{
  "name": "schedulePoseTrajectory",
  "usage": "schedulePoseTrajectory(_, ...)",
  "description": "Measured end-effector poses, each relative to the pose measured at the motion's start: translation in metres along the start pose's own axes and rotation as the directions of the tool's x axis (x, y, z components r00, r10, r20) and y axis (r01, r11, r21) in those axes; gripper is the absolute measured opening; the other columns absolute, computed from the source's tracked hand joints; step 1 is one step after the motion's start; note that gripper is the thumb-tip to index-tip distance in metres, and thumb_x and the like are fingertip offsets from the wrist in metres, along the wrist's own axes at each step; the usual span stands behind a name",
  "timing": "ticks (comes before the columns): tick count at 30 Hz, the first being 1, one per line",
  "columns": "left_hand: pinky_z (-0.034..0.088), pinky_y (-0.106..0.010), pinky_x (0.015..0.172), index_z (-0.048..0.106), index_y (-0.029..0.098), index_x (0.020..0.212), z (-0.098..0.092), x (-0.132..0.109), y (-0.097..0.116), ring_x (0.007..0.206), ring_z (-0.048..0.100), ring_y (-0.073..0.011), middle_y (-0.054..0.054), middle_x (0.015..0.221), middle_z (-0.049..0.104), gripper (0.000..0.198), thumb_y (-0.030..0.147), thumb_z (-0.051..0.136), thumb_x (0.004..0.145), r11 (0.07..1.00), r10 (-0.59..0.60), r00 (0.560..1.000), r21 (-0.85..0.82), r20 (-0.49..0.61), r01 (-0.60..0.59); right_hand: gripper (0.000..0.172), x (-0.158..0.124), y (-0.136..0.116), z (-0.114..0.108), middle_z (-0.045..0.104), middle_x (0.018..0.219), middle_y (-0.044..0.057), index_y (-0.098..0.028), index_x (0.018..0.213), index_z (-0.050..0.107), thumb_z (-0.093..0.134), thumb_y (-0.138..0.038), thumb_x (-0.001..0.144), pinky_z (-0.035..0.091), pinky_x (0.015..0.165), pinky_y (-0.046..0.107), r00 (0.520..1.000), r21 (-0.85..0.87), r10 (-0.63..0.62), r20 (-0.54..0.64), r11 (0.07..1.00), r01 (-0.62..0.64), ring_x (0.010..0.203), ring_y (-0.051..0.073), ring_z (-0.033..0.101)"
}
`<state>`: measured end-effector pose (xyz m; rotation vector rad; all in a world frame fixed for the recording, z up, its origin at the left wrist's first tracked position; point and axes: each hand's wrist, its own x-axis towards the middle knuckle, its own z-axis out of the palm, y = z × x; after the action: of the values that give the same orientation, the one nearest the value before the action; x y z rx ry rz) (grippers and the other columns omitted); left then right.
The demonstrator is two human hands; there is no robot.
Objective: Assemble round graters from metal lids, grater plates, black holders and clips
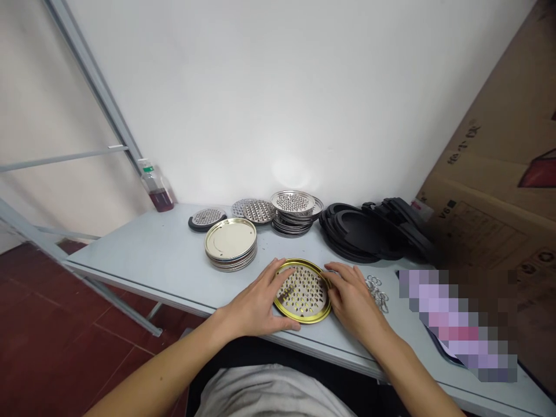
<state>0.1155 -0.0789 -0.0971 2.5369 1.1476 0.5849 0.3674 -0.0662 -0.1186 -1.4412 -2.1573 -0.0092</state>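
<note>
Seemingly to steady it from both sides, the hands bracketed a gold-rimmed perforated metal disc [303, 295] lying flat on the pale table [130, 249]. The left hand [256, 301] spread its fingers [278, 273] over the disc's left rim, and the right hand [353, 296] spread its fingertips against the opposite rim. Small metal rings [376, 292] lay just beside the right hand, and a stack of gold-rimmed lids [230, 246] sat farther along.

The round strainer [303, 291] is shiny metal with a gold rim. The black rings [343, 231] look like matt plastic, and the desk [139, 246] has a smooth, pale surface. The box [490, 116] is brown cardboard.
</note>
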Motion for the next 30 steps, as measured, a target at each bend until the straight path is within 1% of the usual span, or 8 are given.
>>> schedulePoseTrajectory(5,0.03,-0.05,0.12,0.03,0.021,0.152,0.001,0.0,-0.001,0.15,0.023,-0.0337,-0.017,0.161,0.023,0.103,0.059,0.079,0.07,1.0,0.007,1.0,0.007,-0.007,-0.006,0.039,0.0,-0.003,-0.006,0.071,0.112,0.011,-0.017,0.111,0.066,0.04,-0.006,0.084,0.029,0.113,0.061,0.998,0.064,0.054,0.017,0.996,-0.055,0.106,0.027,0.065)
schedulePoseTrajectory(13,0.029,-0.053,0.12,0.054,0.021,0.137,0.0,0.0,0.0,0.149,0.024,-0.0368,-0.016,0.159,0.031,0.08,0.059,0.078,0.071,1.0,0.004,1.0,0.029,0.009,-0.004,0.039,0.0,-0.008,-0.012,0.073,0.112,0.01,-0.018,0.115,0.065,0.041,-0.006,0.086,0.027,0.112,0.063,0.991,0.061,0.092,0.093,0.993,-0.098,0.107,0.028,0.065)
schedulePoseTrajectory(20,0.029,-0.053,0.12,0.055,0.022,0.136,-0.001,0.001,0.001,0.148,0.025,-0.0358,-0.016,0.155,0.038,0.079,0.061,0.077,0.071,1.0,-0.002,1.0,0.007,0.008,0.002,0.036,0.002,-0.006,-0.014,0.072,0.114,0.011,-0.018,0.113,0.066,0.038,-0.01,0.091,0.03,0.11,0.061,0.988,0.065,0.081,0.135,0.994,-0.09,0.109,0.028,0.065)
schedulePoseTrajectory(22,0.028,-0.053,0.12,0.054,0.021,0.137,0.0,0.002,0.0,0.149,0.024,-0.0355,-0.016,0.156,0.035,0.082,0.063,0.077,0.071,1.0,-0.015,1.0,0.007,0.013,0.015,0.035,-0.001,-0.003,-0.016,0.071,0.118,0.01,-0.021,0.119,0.064,0.037,-0.018,0.097,0.029,0.111,0.063,0.987,0.094,0.051,0.152,0.993,-0.066,0.113,0.028,0.064)
schedulePoseTrajectory(24,0.026,-0.055,0.12,0.047,0.019,0.143,0.001,0.003,-0.002,0.15,0.021,-0.0363,-0.019,0.159,0.03,0.094,0.066,0.077,0.067,0.999,-0.045,0.999,0.011,0.016,0.045,0.036,-0.006,0.0,-0.018,0.066,0.128,0.011,-0.024,0.13,0.057,0.041,-0.033,0.099,0.024,0.113,0.066,0.988,0.115,0.021,0.153,0.993,-0.039,0.122,0.029,0.059)
schedulePoseTrajectory(25,0.023,-0.057,0.121,0.041,0.018,0.147,0.001,0.003,-0.002,0.15,0.019,-0.0372,-0.021,0.16,0.027,0.103,0.068,0.077,0.065,0.998,-0.069,0.997,0.014,0.017,0.068,0.041,-0.009,0.002,-0.019,0.063,0.134,0.012,-0.025,0.135,0.052,0.045,-0.041,0.098,0.021,0.114,0.067,0.989,0.113,0.007,0.145,0.993,-0.024,0.127,0.03,0.055)
schedulePoseTrajectory(27,0.017,-0.06,0.121,0.03,0.017,0.152,0.001,0.005,-0.003,0.15,0.017,-0.0383,-0.023,0.16,0.023,0.117,0.071,0.078,0.06,0.994,-0.112,0.993,0.016,0.024,0.111,0.063,-0.016,0.004,-0.019,0.054,0.145,0.014,-0.023,0.145,0.042,0.056,-0.053,0.091,0.017,0.116,0.067,0.992,0.089,-0.021,0.123,0.996,0.01,0.138,0.033,0.045)
schedulePoseTrajectory(30,0.014,-0.06,0.121,0.024,0.021,0.155,-0.002,0.006,-0.005,0.15,0.019,-0.0366,-0.021,0.16,0.026,0.12,0.07,0.078,0.06,0.994,-0.111,0.993,-0.021,0.049,0.112,0.088,-0.024,0.006,-0.017,0.047,0.151,0.018,-0.018,0.15,0.034,0.065,-0.062,0.08,0.013,0.119,0.064,0.993,0.051,-0.047,0.108,0.998,0.041,0.144,0.036,0.035)
